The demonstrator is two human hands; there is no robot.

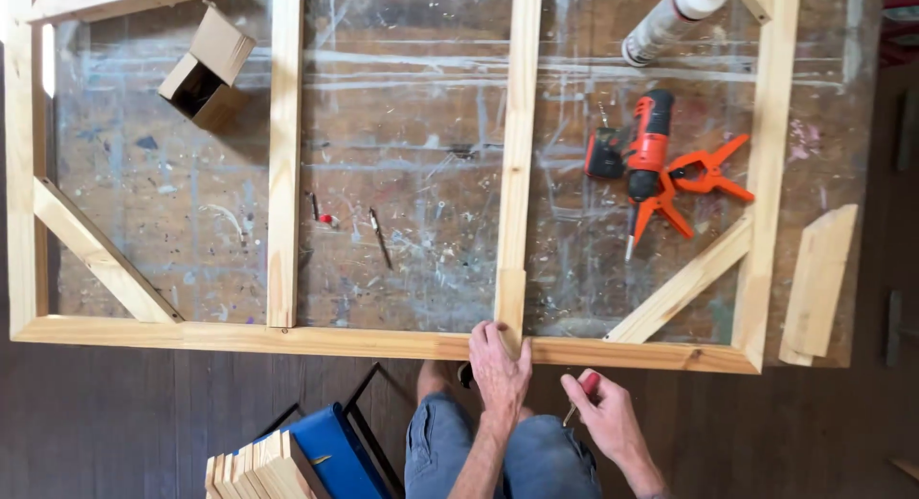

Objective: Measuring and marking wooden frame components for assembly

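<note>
A person kneels at the near edge of a paint-scarred table (412, 126), jeans-clad knees just below the work. The left hand (500, 365) lies palm down, fingers curled loosely over the near rail of a pale pine frame (287, 338), right where a short wood block (509, 303) meets that rail. The block stands lengthwise against the foot of an upright slat (522, 126), its long axis running away from the person, in line with the slat. It is light, raw pine, slightly yellower than the slat behind it. The right hand (603, 413) hovers just off the table edge, close beside the left, closed around a small red-handled tool (582, 392); what kind of tool cannot be told. The block sits just beyond the left hand's fingertips and a little up and left of the right hand.

The frame lies flat, its long rails running left to right, with two upright slats and diagonal braces in the corners. Farther in, an orange cordless drill (646, 150) rests inside the frame beside an orange spring clamp (708, 174). A small open cardboard box (206, 68) sits at the far left, a white caulk tube (670, 16) at the far right. A loose board (818, 284) lies outside the frame's right side.
</note>
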